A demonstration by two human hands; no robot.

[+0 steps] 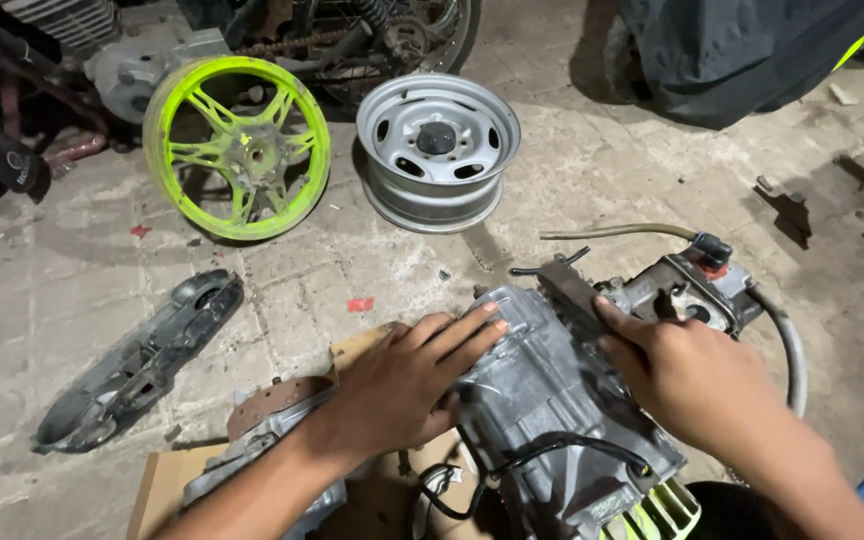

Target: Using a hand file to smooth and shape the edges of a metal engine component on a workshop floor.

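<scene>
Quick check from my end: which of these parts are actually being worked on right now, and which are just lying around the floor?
In hand:
grey metal engine block, with left hand and right hand flat on it
black cable on the block
brown cardboard sheet underneath

Lying about:
lime-green spoked wheel
silver steel wheel rim
dark grey plastic cover

Layout before you: the engine block (562, 420) lies on the floor (72, 280) at near centre, partly on a cardboard sheet (167, 480). Your left hand (407, 385) rests on its left face, your right hand (682, 375) on its top right. A hose (787, 345) curves along its right side. To the left lies an engine cover (137, 365). Behind, a spoked wheel (237, 145) stands left of a steel rim (437, 150).
</scene>
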